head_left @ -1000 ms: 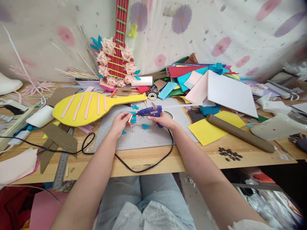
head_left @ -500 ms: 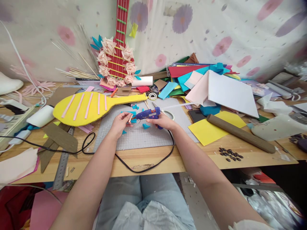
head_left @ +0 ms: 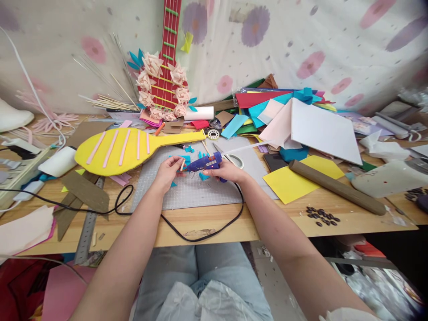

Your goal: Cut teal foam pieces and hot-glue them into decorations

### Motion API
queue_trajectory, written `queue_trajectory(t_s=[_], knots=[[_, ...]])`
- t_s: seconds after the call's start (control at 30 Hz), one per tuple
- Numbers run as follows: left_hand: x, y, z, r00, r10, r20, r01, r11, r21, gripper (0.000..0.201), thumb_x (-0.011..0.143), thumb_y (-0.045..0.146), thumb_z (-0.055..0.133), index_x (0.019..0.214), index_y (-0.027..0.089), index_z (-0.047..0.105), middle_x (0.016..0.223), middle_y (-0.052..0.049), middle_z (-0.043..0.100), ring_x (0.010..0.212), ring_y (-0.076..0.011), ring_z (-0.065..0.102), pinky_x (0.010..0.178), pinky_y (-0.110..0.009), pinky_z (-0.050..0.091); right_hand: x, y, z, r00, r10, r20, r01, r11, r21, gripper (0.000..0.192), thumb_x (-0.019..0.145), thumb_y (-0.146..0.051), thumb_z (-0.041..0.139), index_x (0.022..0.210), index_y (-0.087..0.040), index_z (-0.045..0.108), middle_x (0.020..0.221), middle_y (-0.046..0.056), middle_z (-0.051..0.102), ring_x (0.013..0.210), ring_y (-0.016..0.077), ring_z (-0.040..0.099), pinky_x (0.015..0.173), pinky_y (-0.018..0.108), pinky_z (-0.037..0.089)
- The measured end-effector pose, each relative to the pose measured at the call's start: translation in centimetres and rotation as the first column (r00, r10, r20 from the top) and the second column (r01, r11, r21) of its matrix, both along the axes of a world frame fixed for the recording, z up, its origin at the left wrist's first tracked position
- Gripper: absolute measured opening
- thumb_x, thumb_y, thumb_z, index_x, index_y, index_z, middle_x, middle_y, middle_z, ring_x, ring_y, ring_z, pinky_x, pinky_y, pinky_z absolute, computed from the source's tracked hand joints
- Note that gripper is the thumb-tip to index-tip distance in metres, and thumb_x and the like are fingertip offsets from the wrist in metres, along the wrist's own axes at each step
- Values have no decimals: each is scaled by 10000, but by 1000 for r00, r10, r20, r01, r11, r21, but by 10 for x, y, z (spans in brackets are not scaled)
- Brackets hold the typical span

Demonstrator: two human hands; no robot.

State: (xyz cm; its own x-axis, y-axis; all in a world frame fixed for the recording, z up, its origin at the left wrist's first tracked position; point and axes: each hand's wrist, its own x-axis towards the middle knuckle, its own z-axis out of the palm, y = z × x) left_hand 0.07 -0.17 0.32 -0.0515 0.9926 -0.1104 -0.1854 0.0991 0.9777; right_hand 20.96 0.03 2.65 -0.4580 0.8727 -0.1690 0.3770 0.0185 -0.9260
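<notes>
A grey gridded cutting mat point(head_left: 214, 198) lies on a wooden desk point(head_left: 284, 225), and both of the person's hands are above it. The left hand point(head_left: 168, 173), over the mat's left half, has its fingers pinched narrowly on a small pale stick point(head_left: 183, 164). The right hand point(head_left: 225, 171), over the middle of the mat, has its fingers wrapped around a blue glue gun point(head_left: 203, 163). The gun's nozzle is just beside the pale stick; whether they touch is too small to tell. Blue scraps point(head_left: 189, 149) lie on the mat. A black cord point(head_left: 195, 241) loops in front of it. Left of the mat, partly overlapping its corner, is a yellow guitar-shaped piece point(head_left: 115, 151) with pink strips across its body. Behind the mat stands a red guitar model point(head_left: 165, 84) trimmed with pale paper flowers. Right of the mat are a yellow sheet point(head_left: 284, 183), a brown roll point(head_left: 334, 186) and small dark ovals point(head_left: 323, 216).
</notes>
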Motion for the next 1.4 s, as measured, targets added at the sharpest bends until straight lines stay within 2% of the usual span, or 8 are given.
queue_trajectory(t_s=[0.23, 0.47, 0.63, 0.8, 0.9, 1.07, 1.2, 1.4], knots=[[-1, -1, 4, 994, 66, 90, -64, 998, -21, 252, 612, 305, 732, 753, 142, 603, 630, 7, 591, 522, -77, 529, 446, -188, 477, 22, 6, 5, 972, -205, -111, 217, 971, 105, 411, 606, -527, 677, 788, -162, 619, 675, 20, 615, 497, 77, 481, 439, 216, 399], [-8, 4, 7, 929, 217, 300, -226, 974, -5, 192, 643, 259, 709, 747, 158, 583, 625, 27, 596, 529, -53, 540, 493, -160, 483, 88, 44, -21, 583, -807, 97, 712, 564, 419, 515, 613, -578, 616, 866, -130, 643, 859, 124, 671, 831, 256, 621, 732, 361, 473], [-7, 3, 6, 926, 197, 320, -235, 969, 81, 202, 638, 270, 715, 727, 154, 576, 646, 18, 618, 592, -73, 584, 590, -211, 523, 94, 51, -30, 547, -746, 380, 598, 665, 448, 568, 657, -627, 543, 929, -136, 629, 971, 155, 656, 946, 303, 599, 800, 401, 445], [-3, 1, 6, 938, 151, 312, -189, 977, 99, 212, 632, 264, 723, 731, 153, 572, 657, 9, 637, 619, -92, 606, 599, -229, 525, 98, 25, 3, 445, -745, 497, 491, 667, 561, 510, 582, -548, 654, 878, -137, 595, 987, 159, 620, 984, 299, 549, 783, 375, 439], [-2, 0, 5, 946, 110, 306, -146, 984, 97, 207, 639, 259, 721, 735, 148, 575, 681, -2, 653, 631, -95, 617, 615, -227, 523, 95, 4, 29, 570, -564, 597, 427, 824, 372, 392, 579, -518, 669, 707, -167, 552, 726, 77, 608, 739, 224, 574, 636, 327, 439], [4, -3, 5, 958, 22, 287, -35, 999, 42, 185, 671, 242, 704, 759, 139, 578, 714, -18, 673, 636, -93, 633, 613, -208, 521, 38, -7, 33, 990, -140, 18, 130, 952, 277, 398, 619, -427, 681, 896, -198, 510, 783, 3, 586, 687, 124, 551, 627, 268, 448], [8, -7, 6, 951, -38, 307, 30, 999, 32, 221, 666, 231, 712, 796, 143, 556, 719, -19, 678, 647, -106, 641, 599, -217, 525, -20, 2, 21, 962, 97, -257, 13, 918, 396, 589, 588, -360, 745, 1091, -249, 460, 1090, 52, 560, 927, 159, 558, 828, 341, 457], [6, -8, 5, 943, -79, 323, 53, 995, 88, 331, 628, 268, 745, 762, 184, 455, 669, 17, 659, 635, -116, 638, 554, -211, 508, -50, 6, 11, 917, 174, -359, -35, 931, 362, 655, 572, -346, 767, 1137, -268, 444, 1038, 35, 572, 1012, 184, 545, 925, 397, 419]])
